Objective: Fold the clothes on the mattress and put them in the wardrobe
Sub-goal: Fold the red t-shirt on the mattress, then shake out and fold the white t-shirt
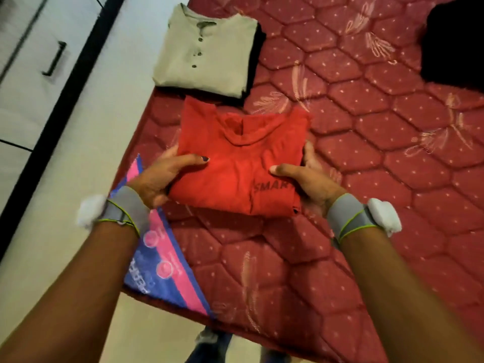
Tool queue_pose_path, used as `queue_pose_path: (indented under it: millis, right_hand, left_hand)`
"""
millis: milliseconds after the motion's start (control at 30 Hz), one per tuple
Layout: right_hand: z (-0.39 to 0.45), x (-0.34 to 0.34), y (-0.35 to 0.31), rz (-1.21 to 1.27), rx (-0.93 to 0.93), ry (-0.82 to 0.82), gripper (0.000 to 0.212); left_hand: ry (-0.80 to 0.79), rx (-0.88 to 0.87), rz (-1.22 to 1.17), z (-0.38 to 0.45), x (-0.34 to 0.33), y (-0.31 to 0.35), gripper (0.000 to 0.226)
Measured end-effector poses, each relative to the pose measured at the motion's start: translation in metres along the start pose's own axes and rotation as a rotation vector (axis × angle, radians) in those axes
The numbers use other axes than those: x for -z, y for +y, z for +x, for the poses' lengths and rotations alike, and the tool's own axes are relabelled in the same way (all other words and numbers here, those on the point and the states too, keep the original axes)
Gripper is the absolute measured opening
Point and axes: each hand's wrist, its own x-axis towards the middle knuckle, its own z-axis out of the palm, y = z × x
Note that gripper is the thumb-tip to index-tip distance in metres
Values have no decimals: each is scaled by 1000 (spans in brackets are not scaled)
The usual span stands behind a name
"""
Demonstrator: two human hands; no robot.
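A folded red T-shirt (235, 163), squarish in outline with its neckline turned toward the far edge and dark letters reading "SMAR" near its right side, is held just above the quilted maroon mattress (366, 179). It is gripped at both sides, the left hand (162, 176) with its thumb laid across the top and fingers tucked beneath, the right hand (306, 179) likewise. Beyond it, a folded grey-green buttoned shirt (207, 53) is stacked on a dark garment near the mattress edge, and a black garment (455, 43) is seen at the far right corner.
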Motion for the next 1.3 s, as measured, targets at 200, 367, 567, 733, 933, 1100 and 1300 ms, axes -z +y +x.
queue_pose_path:
  millis: [200, 367, 567, 733, 933, 1100, 1300]
  right_hand:
    - [78, -79, -43, -29, 119, 13, 67]
    - [161, -99, -106, -32, 292, 83, 60]
    - [220, -84, -75, -127, -58, 209, 51]
    - [228, -78, -53, -96, 72, 273, 60]
    - [223, -91, -47, -441, 440, 339, 55]
    - [211, -76, -16, -738, 158, 256, 56]
    - [161, -36, -3, -1143, 485, 450, 58]
  left_hand:
    - [-58, -164, 97, 43, 74, 84, 53]
    - [-114, -322, 29, 121, 103, 153, 40]
    - [193, 0, 143, 196, 122, 134, 16]
    - [359, -304, 21, 213, 124, 98, 31]
    - [587, -694, 330, 220, 118, 110, 29]
    - [690, -343, 545, 223, 125, 88, 41]
    - [892, -714, 1080, 170, 44, 72, 46]
